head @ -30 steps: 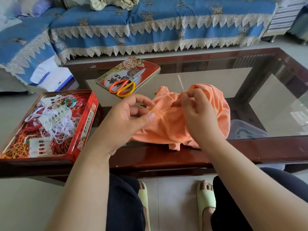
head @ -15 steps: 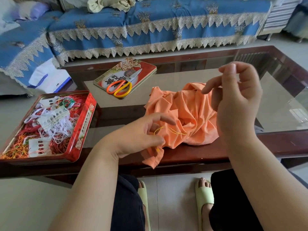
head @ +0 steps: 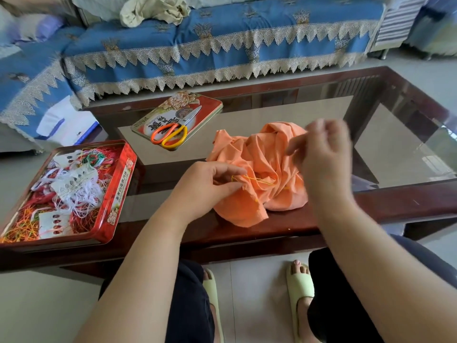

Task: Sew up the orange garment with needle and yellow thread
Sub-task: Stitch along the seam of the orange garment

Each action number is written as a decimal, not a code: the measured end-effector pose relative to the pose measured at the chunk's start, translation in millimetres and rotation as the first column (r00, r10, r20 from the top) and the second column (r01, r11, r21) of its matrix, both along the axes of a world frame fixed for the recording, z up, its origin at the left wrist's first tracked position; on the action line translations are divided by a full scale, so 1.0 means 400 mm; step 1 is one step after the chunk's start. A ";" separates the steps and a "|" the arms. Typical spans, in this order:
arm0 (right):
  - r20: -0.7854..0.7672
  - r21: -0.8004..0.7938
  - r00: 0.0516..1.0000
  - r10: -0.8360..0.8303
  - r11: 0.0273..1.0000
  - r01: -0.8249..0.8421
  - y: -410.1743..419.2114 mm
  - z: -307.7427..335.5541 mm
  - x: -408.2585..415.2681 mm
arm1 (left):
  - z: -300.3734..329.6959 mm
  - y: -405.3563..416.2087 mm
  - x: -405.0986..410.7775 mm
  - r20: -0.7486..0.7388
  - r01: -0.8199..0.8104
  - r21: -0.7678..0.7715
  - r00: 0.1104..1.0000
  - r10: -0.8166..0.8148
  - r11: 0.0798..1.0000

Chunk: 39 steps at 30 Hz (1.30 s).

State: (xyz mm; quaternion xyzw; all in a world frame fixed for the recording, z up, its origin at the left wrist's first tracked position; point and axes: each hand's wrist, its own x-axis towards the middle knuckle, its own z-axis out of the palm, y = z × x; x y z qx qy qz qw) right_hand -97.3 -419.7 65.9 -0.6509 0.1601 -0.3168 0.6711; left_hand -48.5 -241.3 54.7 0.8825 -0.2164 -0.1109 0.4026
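The crumpled orange garment (head: 262, 154) lies on the near edge of the glass-topped table (head: 395, 201). My left hand (head: 205, 186) pinches a fold at the garment's left side, where loops of yellow thread (head: 259, 179) run across the cloth. My right hand (head: 324, 159) hovers over the garment's right part, blurred by motion. Its fingertips are drawn together in a pinch. The needle itself is too thin and blurred to make out.
A red tin (head: 118, 191) full of tangled threads sits at the table's left end. Its lid (head: 210, 105) lies further back with orange-and-yellow scissors (head: 170, 137) on it. A blue-covered sofa (head: 222, 40) stands behind the table. My knees and slippered feet are below its edge.
My right hand rose up and to the right away from the cloth, then came back down towards it. My left hand shifted its pinch along the garment, which bunched up.
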 end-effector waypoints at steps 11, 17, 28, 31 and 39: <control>-0.142 -0.519 0.980 -0.136 0.854 0.044 0.087 -0.102 0.054 | -0.019 -0.069 -0.029 0.039 -0.218 -0.286 0.970 0.239 0.933; -0.005 -0.460 1.000 0.010 0.888 -0.011 0.028 -0.064 0.065 | -0.047 -0.064 0.003 0.393 -0.120 -0.055 0.910 0.132 0.991; -0.020 -0.735 1.000 0.018 0.677 -0.026 -0.095 -0.006 0.104 | 0.007 -0.068 -0.039 0.070 0.173 -0.290 0.985 -0.159 0.941; 0.051 -0.764 0.998 0.027 0.644 0.021 -0.102 0.007 0.126 | 0.039 -0.082 -0.072 0.010 0.276 -0.389 0.955 -0.295 0.879; 0.348 -0.329 0.935 -0.070 0.924 0.192 -0.176 0.036 0.155 | -0.017 -0.134 -0.014 -0.086 0.166 -0.050 0.982 -0.169 0.985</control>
